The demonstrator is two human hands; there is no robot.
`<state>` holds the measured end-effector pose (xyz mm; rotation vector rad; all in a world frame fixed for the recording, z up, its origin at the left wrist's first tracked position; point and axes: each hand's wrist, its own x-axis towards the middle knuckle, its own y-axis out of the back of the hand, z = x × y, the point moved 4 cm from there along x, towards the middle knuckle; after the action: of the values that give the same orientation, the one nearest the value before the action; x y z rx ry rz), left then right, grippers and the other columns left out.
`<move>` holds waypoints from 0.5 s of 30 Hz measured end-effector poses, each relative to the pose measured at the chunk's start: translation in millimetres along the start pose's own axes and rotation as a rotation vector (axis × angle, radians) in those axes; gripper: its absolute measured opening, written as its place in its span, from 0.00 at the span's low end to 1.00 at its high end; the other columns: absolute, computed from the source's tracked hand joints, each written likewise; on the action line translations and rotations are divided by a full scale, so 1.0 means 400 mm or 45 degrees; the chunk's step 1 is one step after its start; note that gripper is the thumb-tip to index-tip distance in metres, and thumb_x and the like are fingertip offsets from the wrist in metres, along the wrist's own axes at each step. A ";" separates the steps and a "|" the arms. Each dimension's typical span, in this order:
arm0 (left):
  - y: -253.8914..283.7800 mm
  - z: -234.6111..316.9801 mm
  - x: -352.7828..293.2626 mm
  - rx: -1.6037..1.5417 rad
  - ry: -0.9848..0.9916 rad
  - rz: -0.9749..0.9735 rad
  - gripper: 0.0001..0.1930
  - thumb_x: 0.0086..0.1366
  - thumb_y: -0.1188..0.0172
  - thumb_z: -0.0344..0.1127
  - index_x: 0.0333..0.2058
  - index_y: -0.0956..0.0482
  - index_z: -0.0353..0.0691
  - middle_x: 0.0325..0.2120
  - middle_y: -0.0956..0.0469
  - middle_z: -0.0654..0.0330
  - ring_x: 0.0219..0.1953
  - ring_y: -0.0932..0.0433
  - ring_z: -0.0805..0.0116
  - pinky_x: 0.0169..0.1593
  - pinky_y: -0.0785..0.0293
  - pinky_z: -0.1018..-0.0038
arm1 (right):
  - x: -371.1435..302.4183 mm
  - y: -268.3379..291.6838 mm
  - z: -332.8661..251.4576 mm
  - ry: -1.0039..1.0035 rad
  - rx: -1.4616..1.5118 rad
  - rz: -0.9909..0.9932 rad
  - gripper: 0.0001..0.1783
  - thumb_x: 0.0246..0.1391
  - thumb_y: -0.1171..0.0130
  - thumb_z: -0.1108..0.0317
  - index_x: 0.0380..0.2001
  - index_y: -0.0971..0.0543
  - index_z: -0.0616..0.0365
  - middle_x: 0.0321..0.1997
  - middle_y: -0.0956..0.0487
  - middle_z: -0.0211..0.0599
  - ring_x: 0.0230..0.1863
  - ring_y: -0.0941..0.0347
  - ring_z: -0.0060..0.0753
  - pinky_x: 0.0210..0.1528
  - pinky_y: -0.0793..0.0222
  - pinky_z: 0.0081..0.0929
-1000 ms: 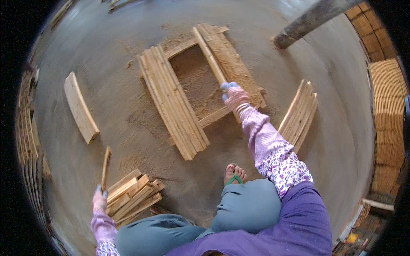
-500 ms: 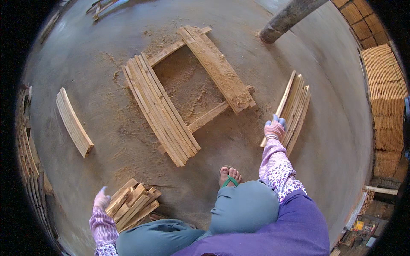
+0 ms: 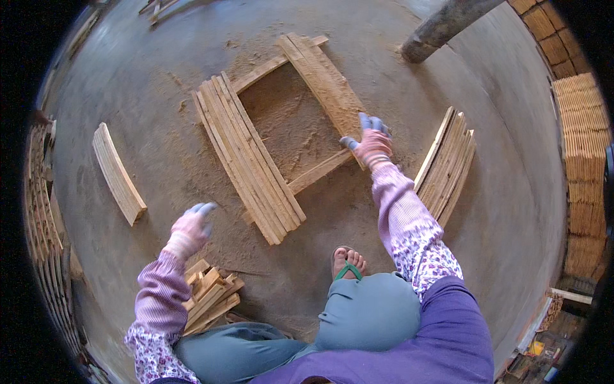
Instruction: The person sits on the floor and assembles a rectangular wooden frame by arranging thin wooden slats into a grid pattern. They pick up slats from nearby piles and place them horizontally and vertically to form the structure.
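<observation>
My right hand (image 3: 372,142), in a pink glove with grey-blue fingertips, is over the near end of some sawdust-covered boards (image 3: 323,80). Its fingers are spread, with nothing gripped. My left hand (image 3: 190,230), gloved alike, is in the air with fingers apart and holds nothing. It is above and beyond a heap of short wood offcuts (image 3: 214,301). Between the hands lies a row of long wooden slats (image 3: 246,160). Both the slats and the boards rest across two wooden crosspieces (image 3: 320,171) on the floor.
A bundle of slats (image 3: 444,169) lies at the right, and a smaller stack (image 3: 118,173) at the left. A round post (image 3: 441,32) rises at the far right. Tall stacks of thin wood (image 3: 581,160) line the right edge. Sawdust covers the concrete floor.
My right hand has moved left and away from the right-hand slat bundle to the boards' near end. My left hand has moved right and forward, from beside the offcut heap.
</observation>
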<state>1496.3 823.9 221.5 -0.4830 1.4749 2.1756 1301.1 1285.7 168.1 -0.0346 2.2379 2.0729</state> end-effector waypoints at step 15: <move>-0.201 0.005 0.293 -1.126 0.549 0.368 0.40 0.64 0.35 0.32 0.71 0.45 0.42 0.63 0.30 0.45 0.64 0.30 0.50 0.66 0.34 0.64 | -0.022 -0.115 -0.126 -0.145 2.098 -1.181 0.20 0.64 0.41 0.69 0.57 0.25 0.65 0.46 0.16 0.41 0.44 0.17 0.38 0.50 0.20 0.37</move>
<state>1443.8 872.4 98.7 -1.1380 0.6845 3.0497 1311.0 1231.3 126.7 -0.6057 2.3436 -0.3608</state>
